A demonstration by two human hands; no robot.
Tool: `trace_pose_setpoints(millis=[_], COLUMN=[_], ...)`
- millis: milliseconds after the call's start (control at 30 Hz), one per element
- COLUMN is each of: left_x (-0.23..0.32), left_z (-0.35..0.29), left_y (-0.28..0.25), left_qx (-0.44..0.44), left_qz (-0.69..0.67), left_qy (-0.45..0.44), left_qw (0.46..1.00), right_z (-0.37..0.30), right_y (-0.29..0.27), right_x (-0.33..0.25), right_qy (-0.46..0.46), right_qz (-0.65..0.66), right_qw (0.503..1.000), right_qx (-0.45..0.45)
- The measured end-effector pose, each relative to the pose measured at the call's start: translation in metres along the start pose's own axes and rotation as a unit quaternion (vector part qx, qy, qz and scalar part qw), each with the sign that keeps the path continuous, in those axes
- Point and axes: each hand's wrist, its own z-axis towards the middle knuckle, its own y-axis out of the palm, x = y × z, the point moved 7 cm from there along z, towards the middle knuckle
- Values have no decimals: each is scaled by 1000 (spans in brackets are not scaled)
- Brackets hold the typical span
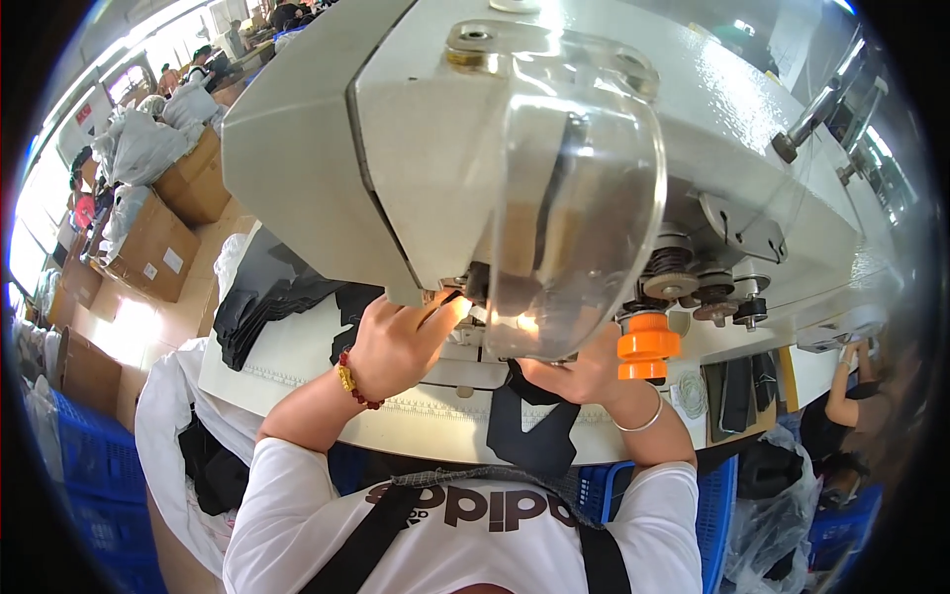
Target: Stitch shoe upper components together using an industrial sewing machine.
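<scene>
A large white sewing machine (426, 148) fills the upper middle, with a clear plastic shield (584, 218) in front of its needle area. My left hand (396, 337), a red beaded bracelet at its wrist, is closed with its fingertips close by the needle area. A small dark bit shows at these fingertips, too small to name. Under the shield's lower edge, my right hand (584, 371) grips a black fabric piece (532, 426) with its thumb on top; its other fingers are partly hidden. The cut piece hangs over the table's near edge.
Stacked black fabric pieces (267, 302) lie left on the white table (426, 421). Orange knobs (648, 346) jut out beside my right hand. Cardboard boxes (148, 247), blue crates (104, 475) and a white cloth bin (168, 416) stand left. Another person's arm (843, 391) shows at right.
</scene>
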Motion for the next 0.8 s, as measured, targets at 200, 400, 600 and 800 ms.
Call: trace_pose_setpoints(millis=[200,400,600,800], left_x=[-9,-60,-110,-141], left_z=[4,19,54,32], left_y=[-6,-10,15,19], left_qx=[-5,121,156,198], left_qz=[-82,-114,-349,-540], left_qy=[-26,-83,-202,-302], left_qw=[996,983,902,760], right_z=[5,16,17,-5], right_y=[-2,-3,-15,-11], right_x=[-18,-38,-12,12], right_qy=[-35,-44,39,96], right_qz=[-125,-173,-141,-254], right_qw=[991,981,984,960], right_qx=[-45,-72,-97,-73])
